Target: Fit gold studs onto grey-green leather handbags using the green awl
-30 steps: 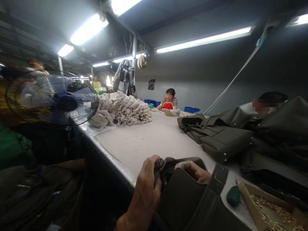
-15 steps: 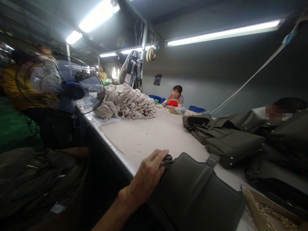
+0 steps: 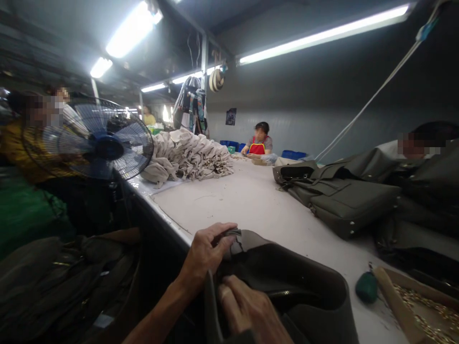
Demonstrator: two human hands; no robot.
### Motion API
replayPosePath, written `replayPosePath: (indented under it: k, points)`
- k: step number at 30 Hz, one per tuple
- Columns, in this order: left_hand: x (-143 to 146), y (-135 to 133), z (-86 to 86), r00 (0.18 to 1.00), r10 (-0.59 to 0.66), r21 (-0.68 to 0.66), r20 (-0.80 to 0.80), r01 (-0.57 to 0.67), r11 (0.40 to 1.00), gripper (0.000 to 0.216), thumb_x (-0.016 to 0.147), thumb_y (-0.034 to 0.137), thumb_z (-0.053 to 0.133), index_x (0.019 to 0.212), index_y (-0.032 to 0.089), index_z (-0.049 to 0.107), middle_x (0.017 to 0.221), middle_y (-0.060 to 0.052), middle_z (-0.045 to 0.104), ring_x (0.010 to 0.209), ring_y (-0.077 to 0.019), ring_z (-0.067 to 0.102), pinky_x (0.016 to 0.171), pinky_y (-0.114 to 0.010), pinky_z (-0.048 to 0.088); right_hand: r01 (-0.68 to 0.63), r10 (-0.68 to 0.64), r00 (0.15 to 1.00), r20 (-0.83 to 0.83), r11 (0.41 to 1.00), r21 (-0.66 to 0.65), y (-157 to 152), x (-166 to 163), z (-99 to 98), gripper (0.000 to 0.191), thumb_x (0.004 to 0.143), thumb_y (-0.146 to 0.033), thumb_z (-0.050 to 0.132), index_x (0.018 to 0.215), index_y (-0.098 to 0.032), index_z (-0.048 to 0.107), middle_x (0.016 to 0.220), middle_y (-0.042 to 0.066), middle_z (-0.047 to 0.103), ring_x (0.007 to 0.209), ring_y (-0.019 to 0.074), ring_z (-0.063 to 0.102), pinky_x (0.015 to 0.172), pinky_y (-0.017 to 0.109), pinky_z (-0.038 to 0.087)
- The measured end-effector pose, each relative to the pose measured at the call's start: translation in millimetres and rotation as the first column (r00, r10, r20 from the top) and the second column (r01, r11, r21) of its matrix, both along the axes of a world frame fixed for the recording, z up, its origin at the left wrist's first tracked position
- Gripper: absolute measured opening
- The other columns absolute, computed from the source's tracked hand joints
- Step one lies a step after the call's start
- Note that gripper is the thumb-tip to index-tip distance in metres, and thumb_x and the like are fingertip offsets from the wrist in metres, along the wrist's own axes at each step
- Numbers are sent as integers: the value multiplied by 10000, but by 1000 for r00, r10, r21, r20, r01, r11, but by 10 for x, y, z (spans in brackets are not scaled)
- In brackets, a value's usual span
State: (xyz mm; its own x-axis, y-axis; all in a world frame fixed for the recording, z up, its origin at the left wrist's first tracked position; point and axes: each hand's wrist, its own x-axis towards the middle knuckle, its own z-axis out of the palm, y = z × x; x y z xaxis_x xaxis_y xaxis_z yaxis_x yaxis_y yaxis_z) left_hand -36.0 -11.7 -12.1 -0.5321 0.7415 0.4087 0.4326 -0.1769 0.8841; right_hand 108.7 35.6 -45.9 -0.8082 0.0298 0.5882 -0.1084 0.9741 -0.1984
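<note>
A dark olive-grey bag point(image 3: 315, 277) lies at the near edge of the table, its mouth facing me and a zipper glinting inside. My left hand point(image 3: 211, 248) is closed around the bag's upper left corner, thumb and fingers pinching the edge material. Lower down, my right hand point(image 3: 247, 306) reaches into the mouth with bent fingers pressed together against the near panel; its thumb is hidden. To the right, a cardboard tray point(image 3: 385, 282) holds many small gold-coloured metal pieces, and a small dark green object point(image 3: 366, 287) sits beside it.
Similar dark bags point(image 3: 355, 205) are piled on the right, with a person behind them. Beige fabric pieces point(image 3: 190, 155) are heaped at the far left of the table point(image 3: 229, 200). A fan point(image 3: 107, 145) and a bin of dark items point(image 3: 71, 277) stand left. Another person point(image 3: 258, 143) sits opposite.
The bag has turned from its closed flap side to an open mouth. My right hand has come into view inside it. My left hand has shifted slightly left, still gripping.
</note>
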Motion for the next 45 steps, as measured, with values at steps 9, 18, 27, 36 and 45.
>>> replayPosePath:
  k: [9, 18, 27, 36, 45]
  points:
    - [93, -187, -111, 988, 113, 16, 108, -115, 993, 296, 839, 351, 593, 1047, 173, 706, 1049, -44, 702, 1009, -200, 623, 951, -293, 474, -143, 51, 976, -210, 882, -449, 172, 11, 242, 172, 852, -36, 468, 882, -192, 533, 849, 19, 573, 767, 125, 573, 689, 202, 448]
    - [227, -243, -147, 955, 92, 7, 282, -98, 995, 278, 825, 380, 633, 1023, 208, 722, 1026, -20, 714, 945, -173, 644, 854, -221, 488, -43, -118, 967, -227, 799, -600, 264, 1, 231, 73, 819, -136, 615, 776, -193, 632, 667, -17, 543, 588, 111, 506, 555, 191, 413]
    - [313, -236, -122, 935, 91, 68, 342, -121, 990, 218, 824, 320, 639, 988, 211, 732, 988, -9, 715, 928, -160, 643, 826, -201, 500, -14, -141, 976, -164, 715, -699, 304, -32, 212, 18, 801, -214, 671, 788, -204, 680, 737, 2, 665, 688, 162, 623, 609, 212, 482]
    - [325, -237, -142, 939, 93, 82, 330, -126, 989, 201, 827, 305, 640, 988, 226, 730, 1017, 0, 711, 982, -158, 641, 801, -175, 511, 37, -184, 971, -155, 750, -660, 275, -57, 279, 52, 815, -209, 659, 768, -203, 680, 747, -4, 689, 672, 151, 639, 623, 208, 484]
    - [312, -241, -209, 950, 131, 40, 283, -148, 988, 252, 820, 355, 642, 1025, 231, 720, 1077, -4, 713, 1023, -181, 656, 851, -198, 545, 54, -233, 957, -175, 731, -680, 203, -56, 238, 81, 830, -221, 644, 755, -189, 647, 717, -5, 654, 648, 139, 600, 621, 214, 456]
